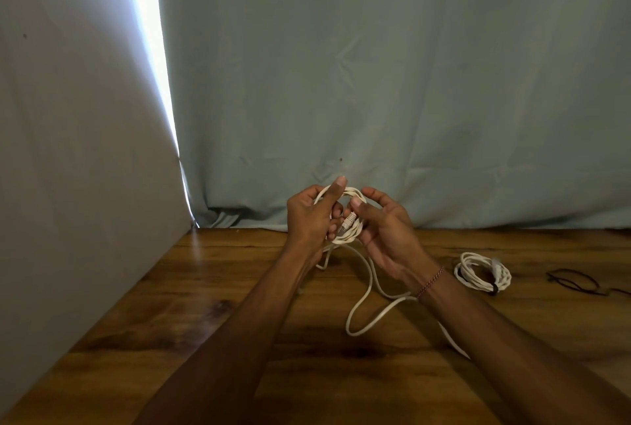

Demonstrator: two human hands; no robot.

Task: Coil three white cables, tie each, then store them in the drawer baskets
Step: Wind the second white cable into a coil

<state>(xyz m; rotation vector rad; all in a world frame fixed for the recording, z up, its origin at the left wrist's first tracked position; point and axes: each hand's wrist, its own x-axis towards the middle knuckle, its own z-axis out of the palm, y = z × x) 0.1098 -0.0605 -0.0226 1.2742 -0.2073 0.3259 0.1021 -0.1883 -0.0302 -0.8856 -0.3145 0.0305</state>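
A pale blue-grey cloth curtain (392,83) hangs behind a brown wooden table (191,288), and a plain grey panel (68,151) closes off the left side, with a bright strip of daylight showing in the gap between panel and curtain.

From the head camera we see both forearms reaching forward over the table, the hands raised above its far edge and close together. The left hand (309,216) grips a small coil of white round cable (353,216), its fingers curled round the left side of the loops and its thumb pointing up over the top of them. The right hand (386,230) holds the right side of the same coil, thumb pressed on the front of the loops and fingers curved behind; a clear plastic plug on the cable end lies between the two thumbs. A thin red beaded bracelet (431,283) sits on the right wrist.

The uncoiled tail of this cable drops from the hands to the table, makes a long loop beneath the right wrist and runs on under the right forearm.

To the right, well apart from the hands, we find a second white cable coil bound with a dark tie (483,274) lying flat on the wood. Further right lies a thin black cord (573,281), loose on the table.
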